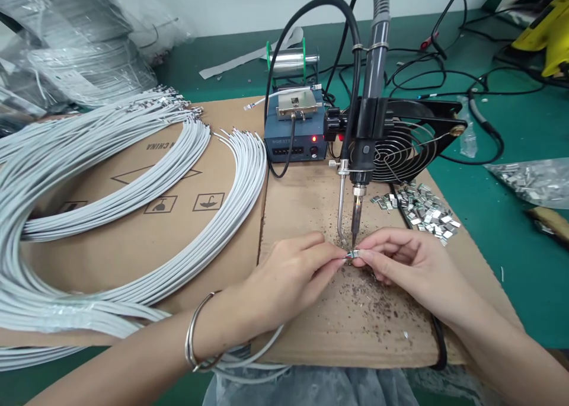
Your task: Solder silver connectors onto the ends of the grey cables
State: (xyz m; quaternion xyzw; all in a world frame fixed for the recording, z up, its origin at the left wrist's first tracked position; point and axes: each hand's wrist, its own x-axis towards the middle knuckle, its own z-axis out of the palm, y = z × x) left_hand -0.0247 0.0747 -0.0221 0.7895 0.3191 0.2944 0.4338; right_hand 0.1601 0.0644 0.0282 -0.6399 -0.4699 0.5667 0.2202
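Observation:
My left hand (297,269) is closed in a pinch on the stripped end of a grey cable (270,342), whose thin coloured wires show at the fingertips. Between thumb and forefinger, my right hand (409,264) pinches a small metal connector (354,253). Wires and connector meet right under the tip of a soldering iron (356,216), which is held upright in a stand. Beside that tip ends a thin bent metal feed tube (341,210). Whether the tip touches the connector I cannot tell.
Bundles of grey cables (231,216) lie on cardboard (222,264) at left. Loose metal connectors (429,210) are heaped at right, near a black fan (404,145). Behind stand a blue control box (293,139) and a solder spool (287,59). Dark specks (368,311) litter the cardboard.

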